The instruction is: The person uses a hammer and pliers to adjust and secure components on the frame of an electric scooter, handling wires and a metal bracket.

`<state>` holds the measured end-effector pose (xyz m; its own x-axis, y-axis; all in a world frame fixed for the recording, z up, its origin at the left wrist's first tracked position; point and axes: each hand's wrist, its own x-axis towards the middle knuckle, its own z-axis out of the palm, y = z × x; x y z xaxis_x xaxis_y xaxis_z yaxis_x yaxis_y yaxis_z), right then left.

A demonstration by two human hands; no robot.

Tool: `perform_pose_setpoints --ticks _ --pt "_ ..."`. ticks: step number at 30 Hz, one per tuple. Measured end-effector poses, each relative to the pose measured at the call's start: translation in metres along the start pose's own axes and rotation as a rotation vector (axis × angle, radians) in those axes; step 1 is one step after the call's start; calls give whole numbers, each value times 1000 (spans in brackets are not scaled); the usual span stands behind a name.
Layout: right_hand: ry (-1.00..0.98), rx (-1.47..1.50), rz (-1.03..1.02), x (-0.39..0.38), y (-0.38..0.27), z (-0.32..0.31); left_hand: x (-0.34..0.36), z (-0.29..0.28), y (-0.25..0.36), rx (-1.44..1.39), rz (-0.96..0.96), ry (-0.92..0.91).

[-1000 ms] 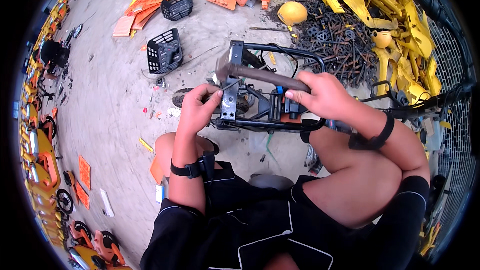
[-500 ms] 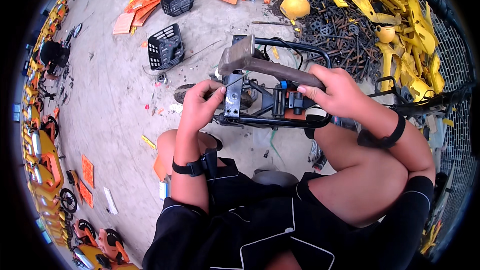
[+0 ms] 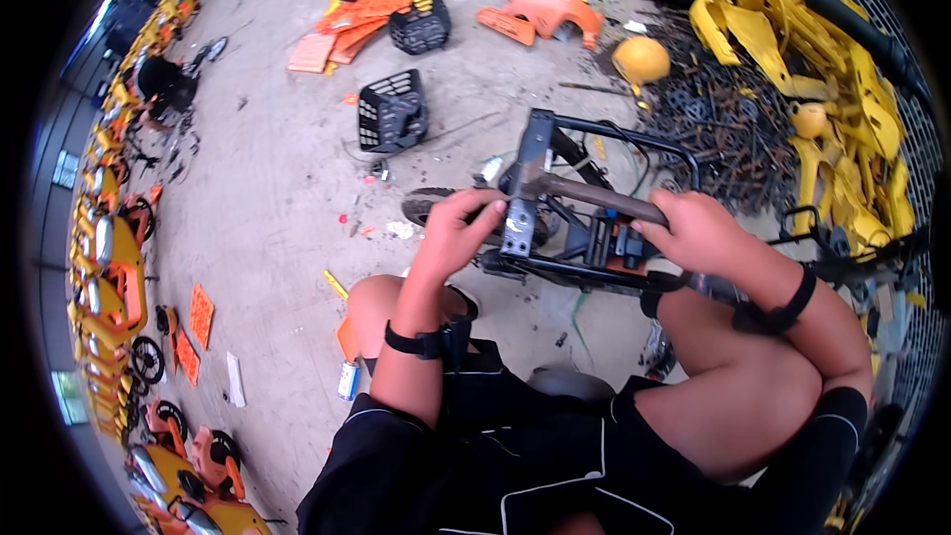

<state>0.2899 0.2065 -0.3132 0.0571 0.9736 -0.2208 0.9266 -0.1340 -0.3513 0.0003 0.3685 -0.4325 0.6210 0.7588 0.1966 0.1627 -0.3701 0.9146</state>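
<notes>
My right hand (image 3: 698,230) is wrapped round the handle of a hammer (image 3: 599,195). The hammer's worn metal head is down at the black metal plate (image 3: 517,228) on the end of a scooter frame (image 3: 594,282). Beside that plate, my left hand (image 3: 458,230) is closed in a pinch on a thin metal rod (image 3: 508,199), whose far end lies close to the hammer head. Whether head and rod touch cannot be made out. The frame lies in front of my knees, with a black tyre (image 3: 424,206) partly under it.
A black basket (image 3: 391,111) stands ahead on the concrete floor, near orange panels (image 3: 367,10). To the right are heaped dark metal parts (image 3: 708,109) and yellow body panels (image 3: 852,79). A yellow rounded shell (image 3: 641,59) lies beside them. Scooters (image 3: 119,267) line the left side.
The hammer head has come down from above the frame to the plate beside my left hand. My left hand keeps its pinch at the plate. The whole view has shifted, moving the scene rightward and down.
</notes>
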Motion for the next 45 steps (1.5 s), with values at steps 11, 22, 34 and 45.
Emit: perform_pose_setpoints --ticks 11,22,34,45 --pt "-68 305 120 -4 -4 0 -15 5 10 -31 -58 118" --pt "166 347 4 -2 -2 -16 5 5 3 -90 -153 47" --pt "177 356 -107 -9 11 -13 11 4 4 -52 -164 -9" --pt "171 316 -19 -10 -1 -8 14 2 9 -25 -137 -15"
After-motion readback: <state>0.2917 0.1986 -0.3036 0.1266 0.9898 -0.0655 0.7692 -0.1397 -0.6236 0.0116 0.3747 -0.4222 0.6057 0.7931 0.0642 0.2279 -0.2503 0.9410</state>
